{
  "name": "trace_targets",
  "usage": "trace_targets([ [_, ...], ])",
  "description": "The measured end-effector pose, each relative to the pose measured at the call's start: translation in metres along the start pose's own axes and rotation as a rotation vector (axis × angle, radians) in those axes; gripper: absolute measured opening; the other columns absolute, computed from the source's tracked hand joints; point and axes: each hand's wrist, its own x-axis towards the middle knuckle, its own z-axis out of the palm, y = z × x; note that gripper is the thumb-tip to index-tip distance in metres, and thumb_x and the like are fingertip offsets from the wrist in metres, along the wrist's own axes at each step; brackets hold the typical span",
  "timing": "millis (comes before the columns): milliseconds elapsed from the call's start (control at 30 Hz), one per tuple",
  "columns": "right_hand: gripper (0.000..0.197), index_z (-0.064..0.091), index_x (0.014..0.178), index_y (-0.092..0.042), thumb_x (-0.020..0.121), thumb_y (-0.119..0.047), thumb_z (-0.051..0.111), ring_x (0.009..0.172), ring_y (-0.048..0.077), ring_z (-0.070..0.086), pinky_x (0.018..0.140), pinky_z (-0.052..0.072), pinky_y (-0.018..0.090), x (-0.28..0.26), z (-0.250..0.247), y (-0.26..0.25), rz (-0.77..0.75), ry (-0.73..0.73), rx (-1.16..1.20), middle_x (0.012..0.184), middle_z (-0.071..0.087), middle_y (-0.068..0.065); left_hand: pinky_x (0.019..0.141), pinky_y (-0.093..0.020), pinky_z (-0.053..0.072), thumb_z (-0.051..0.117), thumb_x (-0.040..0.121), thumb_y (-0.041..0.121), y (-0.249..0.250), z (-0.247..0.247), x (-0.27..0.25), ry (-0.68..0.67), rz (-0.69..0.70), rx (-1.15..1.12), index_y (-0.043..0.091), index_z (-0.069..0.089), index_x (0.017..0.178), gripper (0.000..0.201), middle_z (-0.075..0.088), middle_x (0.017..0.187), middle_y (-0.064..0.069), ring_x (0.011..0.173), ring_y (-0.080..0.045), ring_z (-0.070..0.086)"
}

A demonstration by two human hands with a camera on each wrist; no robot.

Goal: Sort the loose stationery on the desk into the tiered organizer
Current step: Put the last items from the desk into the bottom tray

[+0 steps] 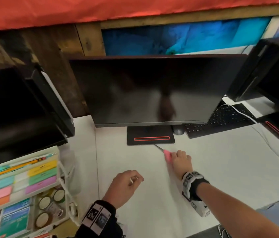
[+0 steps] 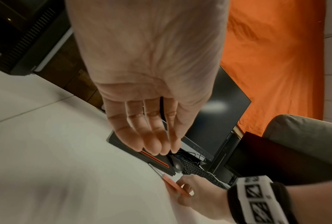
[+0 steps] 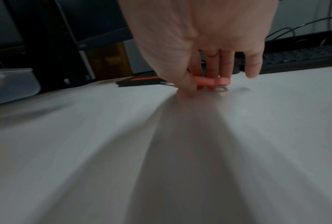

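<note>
A pink-handled tool (image 1: pixel 167 155) with a thin metal tip lies on the white desk (image 1: pixel 212 169), just in front of the monitor's base. My right hand (image 1: pixel 173 156) reaches forward and pinches its pink handle (image 3: pixel 209 82) between thumb and fingers, low against the desk. In the left wrist view the handle (image 2: pixel 175 185) sits under those fingers. My left hand (image 1: pixel 135 179) hovers nearer to me, fingers relaxed, holding nothing. The white tiered organizer (image 1: pixel 32 156) stands at the lower left, holding sticky notes, pencils and tape rolls.
A dark monitor (image 1: pixel 152 90) on a black base (image 1: pixel 150 136) stands straight ahead. A mouse (image 1: pixel 178 130) and a black keyboard (image 1: pixel 221 121) lie to its right, with a cable (image 1: pixel 264 140) trailing over the desk. A black computer case (image 1: pixel 15 109) stands behind the organizer.
</note>
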Motion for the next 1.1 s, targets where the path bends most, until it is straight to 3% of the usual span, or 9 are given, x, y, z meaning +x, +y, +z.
trace_targets([
  [100,0.053,0.059,0.099,-0.014,0.09,-0.037,0.012,0.099,0.031,0.056,0.09,0.038,0.043,-0.028,0.006,-0.006,-0.039,-0.033,0.066,0.098,0.061,0.005,0.068,-0.018,0.047,0.055,0.091,0.029,0.001,-0.003,-0.008,-0.002,-0.012,0.009,0.039,0.063,0.081,0.016,0.061,0.077,0.015,0.063,-0.002,0.055],
  [200,0.033,0.052,0.087,-0.018,0.097,-0.043,0.034,0.093,0.025,0.054,0.086,0.037,0.037,-0.05,0.012,-0.016,-0.013,-0.047,0.305,0.093,0.061,0.0,0.066,-0.015,0.044,0.054,0.092,0.029,-0.001,-0.014,-0.025,0.039,-0.005,0.023,0.031,0.067,0.089,0.014,0.06,0.079,0.016,0.064,0.0,0.053],
  [300,0.023,0.053,0.082,-0.01,0.094,-0.029,0.048,0.081,0.029,0.057,0.071,0.04,0.033,-0.066,0.018,-0.034,-0.008,-0.038,0.657,0.083,0.061,0.006,0.069,-0.014,0.044,0.055,0.092,0.027,-0.008,-0.035,-0.048,0.154,0.007,0.04,0.029,0.068,0.091,0.013,0.063,0.085,0.013,0.068,0.0,0.054],
  [467,0.017,0.062,0.095,-0.006,0.092,-0.022,0.055,0.08,0.026,0.061,0.078,0.052,0.042,-0.096,0.024,-0.086,-0.111,-0.111,0.926,0.081,0.059,0.006,0.069,-0.009,0.044,0.057,0.092,0.021,-0.038,-0.092,-0.102,0.479,0.005,0.05,0.025,0.066,0.094,0.011,0.063,0.089,0.009,0.077,-0.001,0.056],
  [533,0.023,0.057,0.082,-0.005,0.091,-0.026,0.059,0.076,0.019,0.064,0.082,0.051,0.043,-0.115,0.018,-0.112,-0.11,-0.133,1.052,0.074,0.061,0.002,0.075,-0.026,0.052,0.055,0.093,0.022,-0.052,-0.119,-0.127,0.674,-0.027,0.047,0.025,0.064,0.098,0.011,0.059,0.092,0.009,0.081,-0.004,0.056],
  [633,0.035,0.049,0.072,-0.013,0.09,-0.042,0.057,0.073,0.016,0.066,0.079,0.049,0.033,-0.153,0.001,-0.153,-0.163,-0.174,1.162,0.069,0.058,-0.002,0.091,-0.039,0.045,0.049,0.095,0.019,-0.077,-0.157,-0.165,1.001,-0.107,0.137,0.017,0.062,0.107,0.017,0.055,0.102,0.002,0.095,-0.014,0.05],
  [800,0.037,0.051,0.079,-0.016,0.095,-0.047,0.043,0.067,0.008,0.054,0.072,0.047,0.03,-0.205,0.003,-0.205,-0.467,-0.29,0.981,0.071,0.052,-0.005,0.101,-0.048,0.033,0.041,0.098,0.022,-0.134,-0.193,-0.209,1.156,-0.359,0.087,0.014,0.055,0.118,0.026,0.051,0.117,-0.013,0.114,-0.029,0.044],
  [967,0.031,0.055,0.102,-0.035,0.095,-0.052,0.031,0.073,-0.007,0.047,0.071,0.038,0.008,-0.225,0.013,-0.233,-0.884,-0.256,0.403,0.086,0.054,-0.02,0.104,-0.05,0.034,0.04,0.098,0.026,-0.183,-0.197,-0.232,1.075,-0.455,-0.041,0.016,0.052,0.12,0.027,0.045,0.122,-0.01,0.114,-0.027,0.047],
  [1100,0.072,0.062,0.108,-0.023,0.084,-0.07,0.014,0.096,0.011,0.056,0.08,0.047,0.023,-0.23,0.022,-0.258,-0.966,-0.194,0.157,0.107,0.063,-0.005,0.101,-0.04,0.039,0.04,0.099,0.025,-0.205,-0.193,-0.246,1.017,-0.49,-0.106,0.013,0.051,0.123,0.029,0.043,0.127,-0.012,0.108,-0.026,0.052],
])
